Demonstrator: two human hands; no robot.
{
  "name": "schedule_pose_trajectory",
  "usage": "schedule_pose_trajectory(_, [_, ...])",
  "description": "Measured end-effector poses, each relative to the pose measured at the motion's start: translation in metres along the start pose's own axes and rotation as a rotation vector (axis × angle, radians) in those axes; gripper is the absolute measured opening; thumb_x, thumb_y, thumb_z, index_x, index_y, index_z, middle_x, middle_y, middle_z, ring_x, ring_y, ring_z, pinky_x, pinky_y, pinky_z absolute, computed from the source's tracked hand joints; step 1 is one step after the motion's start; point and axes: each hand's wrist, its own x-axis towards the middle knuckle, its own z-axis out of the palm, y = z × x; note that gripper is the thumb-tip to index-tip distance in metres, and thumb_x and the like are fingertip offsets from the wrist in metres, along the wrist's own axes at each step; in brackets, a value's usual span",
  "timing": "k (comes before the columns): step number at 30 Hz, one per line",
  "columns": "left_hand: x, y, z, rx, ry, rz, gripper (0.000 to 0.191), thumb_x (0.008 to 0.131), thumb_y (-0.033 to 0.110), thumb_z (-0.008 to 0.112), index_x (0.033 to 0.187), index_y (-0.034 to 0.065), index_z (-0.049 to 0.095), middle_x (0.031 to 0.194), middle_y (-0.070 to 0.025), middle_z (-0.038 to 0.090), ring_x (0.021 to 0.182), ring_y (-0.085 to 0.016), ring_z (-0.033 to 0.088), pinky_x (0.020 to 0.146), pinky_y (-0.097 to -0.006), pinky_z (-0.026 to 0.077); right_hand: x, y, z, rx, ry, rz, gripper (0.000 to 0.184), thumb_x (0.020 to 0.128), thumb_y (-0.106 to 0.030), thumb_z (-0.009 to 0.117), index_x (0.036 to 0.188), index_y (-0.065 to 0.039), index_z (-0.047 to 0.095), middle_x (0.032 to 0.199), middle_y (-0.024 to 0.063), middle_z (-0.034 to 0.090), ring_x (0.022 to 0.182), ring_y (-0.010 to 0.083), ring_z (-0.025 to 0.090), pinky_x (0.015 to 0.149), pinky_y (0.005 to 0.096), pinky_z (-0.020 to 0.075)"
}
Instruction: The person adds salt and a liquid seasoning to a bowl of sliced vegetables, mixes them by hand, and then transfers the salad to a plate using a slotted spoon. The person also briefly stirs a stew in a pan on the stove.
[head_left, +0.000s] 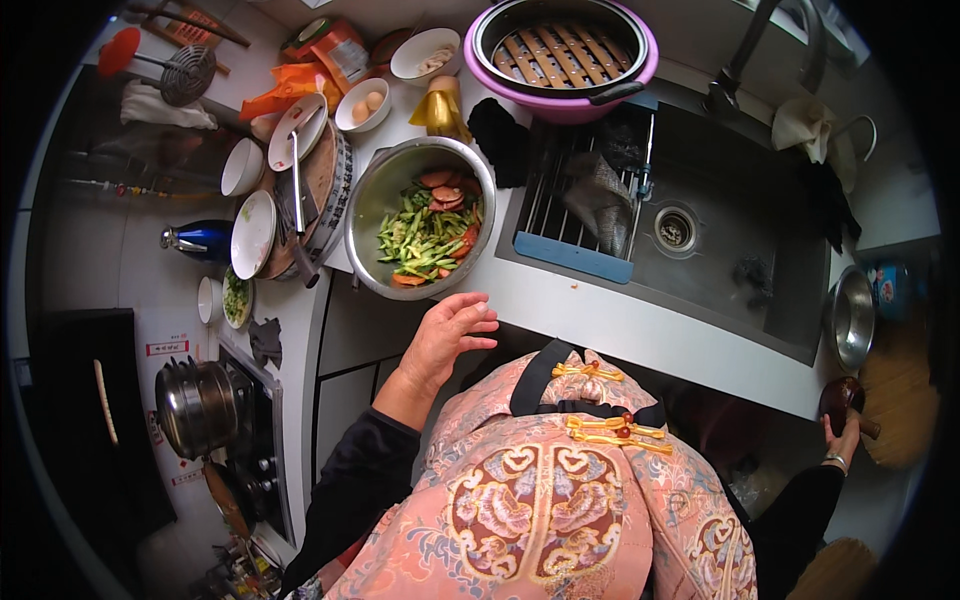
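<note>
My left hand (454, 330) is raised in front of the counter edge with its fingers apart and nothing in it. Just beyond it, a steel bowl (358, 247) holds cut green vegetable strips (416, 240) and orange-red slices (448, 196), likely sausage or carrot. Far to the right, my right hand (846, 437) grips a dark reddish-brown rounded vessel (840, 396) at the counter's end; its exact kind is unclear. Above that hand, a small steel basin (853, 319) stands tilted in view beside the sink.
A sink (712, 202) carries a drying rack (574, 256). Behind it sits a steamer pot (562, 49) in a pink basin. A knife (298, 180) rests across a plate and a round chopping board (330, 217). At left are a stockpot (196, 409) and a blue flask (199, 240).
</note>
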Motion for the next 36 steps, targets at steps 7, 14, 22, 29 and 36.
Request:
schedule_pose_trajectory(7, [-0.006,-0.018,-0.023,-0.157,0.096,-0.007,0.04,0.095,0.022,0.066,0.124,-0.0028,0.055,0.107,-0.0173,0.066,0.1,-0.028,0.068,0.082,-0.044,0.06,-0.013,-0.002,0.032,0.177,0.042,-0.143,0.055,0.102,-0.033,0.052,0.144,0.002,0.041,0.142,0.0142,0.046,0.122,0.0273,0.052,0.092,0.0403,0.0611])
schedule_pose_trajectory(14, [-0.003,-0.031,-0.054,-0.311,0.075,0.046,0.039,0.093,0.023,0.069,0.121,-0.0018,0.057,0.108,-0.0187,0.066,0.101,-0.03,0.067,0.083,-0.0455,0.06,-0.092,0.05,0.111,0.143,-0.038,0.025,0.046,0.099,-0.033,0.055,0.128,0.001,0.053,0.124,0.0141,0.06,0.102,0.0218,0.061,0.079,0.0335,0.054])
schedule_pose_trajectory(22, [-0.003,-0.046,-0.1,-0.344,-0.01,0.056,0.042,0.093,0.023,0.07,0.124,-0.001,0.056,0.109,-0.0161,0.066,0.1,-0.026,0.067,0.082,-0.042,0.059,-0.406,0.102,0.342,-0.31,-0.949,0.042,0.045,0.097,-0.036,0.064,0.126,-0.002,0.057,0.104,0.0129,0.069,0.081,0.0183,0.069,0.065,0.0281,0.0553])
schedule_pose_trajectory(29, [-0.033,-0.083,-0.18,-0.435,0.12,0.109,0.039,0.093,0.019,0.07,0.124,0.0002,0.057,0.106,-0.014,0.066,0.096,-0.023,0.067,0.08,-0.0395,0.06,-0.551,0.137,0.464,-0.362,-1.357,0.109,0.065,0.097,-0.036,0.065,0.142,0.002,0.04,0.123,0.0218,0.059,0.084,0.0245,0.07,0.07,0.0332,0.0594])
schedule_pose_trajectory(36, [-0.08,-0.145,-0.249,-0.555,0.466,0.173,0.04,0.093,0.022,0.071,0.124,0.0024,0.057,0.106,-0.0109,0.065,0.096,-0.02,0.066,0.079,-0.0365,0.059,-0.565,0.177,0.518,-0.416,-1.392,0.27,0.039,0.097,-0.029,0.062,0.131,-0.009,0.059,0.107,0.0081,0.073,0.089,0.0232,0.074,0.061,0.0305,0.0605])
